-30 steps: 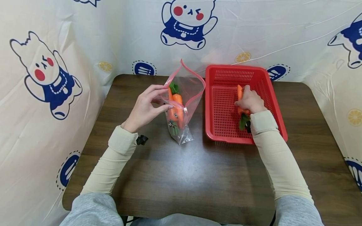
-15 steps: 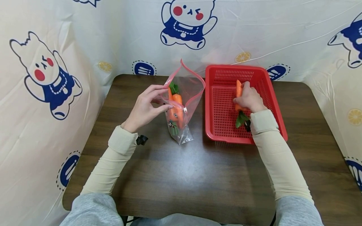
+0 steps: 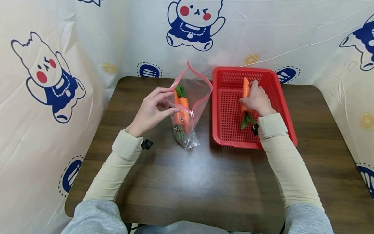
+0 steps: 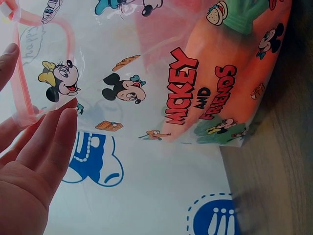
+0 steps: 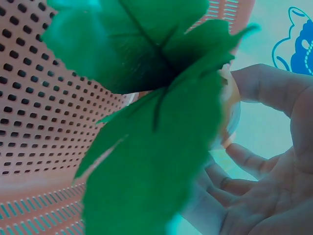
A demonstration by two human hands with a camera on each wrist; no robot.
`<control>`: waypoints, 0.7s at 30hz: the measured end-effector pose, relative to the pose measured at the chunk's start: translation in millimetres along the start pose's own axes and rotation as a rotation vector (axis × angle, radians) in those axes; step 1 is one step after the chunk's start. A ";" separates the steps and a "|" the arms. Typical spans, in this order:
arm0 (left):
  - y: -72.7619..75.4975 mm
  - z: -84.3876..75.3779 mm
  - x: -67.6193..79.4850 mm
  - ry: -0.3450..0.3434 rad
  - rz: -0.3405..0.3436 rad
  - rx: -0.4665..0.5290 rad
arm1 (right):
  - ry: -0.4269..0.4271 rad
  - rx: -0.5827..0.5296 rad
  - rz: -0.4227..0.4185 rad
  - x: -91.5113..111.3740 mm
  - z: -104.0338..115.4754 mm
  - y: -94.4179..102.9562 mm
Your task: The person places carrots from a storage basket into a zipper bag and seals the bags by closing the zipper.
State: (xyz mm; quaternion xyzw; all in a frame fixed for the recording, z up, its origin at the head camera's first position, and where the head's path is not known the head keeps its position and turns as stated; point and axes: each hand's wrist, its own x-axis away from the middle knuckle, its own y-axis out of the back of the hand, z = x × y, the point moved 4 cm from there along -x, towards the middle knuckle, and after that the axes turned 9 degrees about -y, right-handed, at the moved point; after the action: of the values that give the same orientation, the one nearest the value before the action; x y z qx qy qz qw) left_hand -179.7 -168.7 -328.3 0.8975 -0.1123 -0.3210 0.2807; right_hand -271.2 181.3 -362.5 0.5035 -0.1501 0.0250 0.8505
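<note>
My left hand point(image 3: 152, 112) grips the pink-edged rim of a clear zip bag point(image 3: 198, 87), thumb at the front edge and fingers at the left corner. The bag stands with its mouth spread. Inside are orange carrots point(image 3: 183, 103) with green tops; the left wrist view shows cartoon prints on the bag's plastic point(image 4: 122, 88). My right hand point(image 3: 258, 100) pinches another carrot point(image 3: 245, 89) inside the red basket, its orange end pointing away and its leaves point(image 3: 247, 120) toward me. In the right wrist view the green leaves point(image 5: 146, 147) hide most of that carrot.
The red perforated basket point(image 3: 214, 107) sits right of the bag, near the back of the brown wooden table point(image 3: 187, 185). A pale printed curtain point(image 3: 140, 32) hangs behind and on the left. A small black wrist device point(image 3: 146, 144) sticks out beside the left cuff.
The right hand's carrot has shifted away from me and slightly left, up within the basket, its leaves moving along. The left hand and bag stay as they were.
</note>
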 end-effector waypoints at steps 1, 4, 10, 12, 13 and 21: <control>-0.2 0.0 -0.1 -0.001 0.000 0.001 | 0.002 -0.005 -0.007 0.7 1.2 0.5; -0.5 -0.1 -0.6 0.000 0.002 0.004 | 0.010 -0.022 -0.023 3.0 4.4 2.2; -0.7 -0.8 -2.4 -0.023 -0.005 -0.007 | 0.034 -0.051 -0.044 4.6 8.9 3.8; -0.8 -0.9 -2.7 -0.028 -0.008 -0.014 | 0.043 -0.061 -0.055 5.3 9.7 4.3; -0.8 -0.8 -2.7 -0.030 -0.010 -0.016 | 0.047 -0.068 -0.063 5.8 10.0 4.7; -1.5 -0.7 -2.4 -0.034 -0.013 -0.020 | 0.087 -0.133 -0.114 10.4 18.0 10.7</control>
State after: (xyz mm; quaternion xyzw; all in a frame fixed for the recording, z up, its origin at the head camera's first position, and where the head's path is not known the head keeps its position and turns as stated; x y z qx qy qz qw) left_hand -181.0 -166.3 -327.5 0.8899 -0.1082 -0.3389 0.2856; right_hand -267.5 169.9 -342.4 0.4519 -0.0858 -0.0116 0.8879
